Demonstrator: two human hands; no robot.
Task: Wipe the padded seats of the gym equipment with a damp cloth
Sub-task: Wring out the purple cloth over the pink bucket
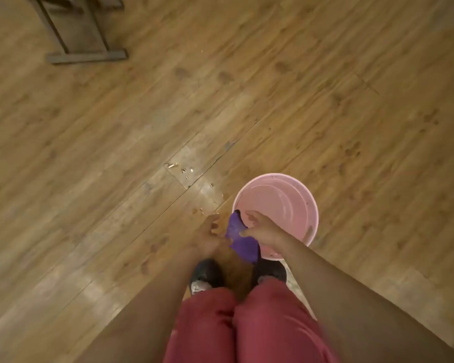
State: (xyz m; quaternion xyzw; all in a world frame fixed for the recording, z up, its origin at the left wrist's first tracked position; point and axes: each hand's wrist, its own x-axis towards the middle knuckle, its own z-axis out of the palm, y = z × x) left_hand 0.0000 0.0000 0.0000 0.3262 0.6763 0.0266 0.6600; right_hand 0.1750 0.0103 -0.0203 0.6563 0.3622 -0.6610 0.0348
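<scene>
Cloth [240, 242] hangs down from your right hand [262, 229], which grips it beside the pink bucket [312, 205], with your loose, open left hand [207, 237] just left of it.

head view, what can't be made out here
Pink bucket: head view; blur, plus the right hand over its near rim, hide whether it holds water.
Purple cloth: the right hand gripping it covers part of it; dampness unreadable.
Left hand: blur hides whether it touches the purple cloth.
Dark frame: cut off by the top edge, so what it is stays unclear.
</scene>
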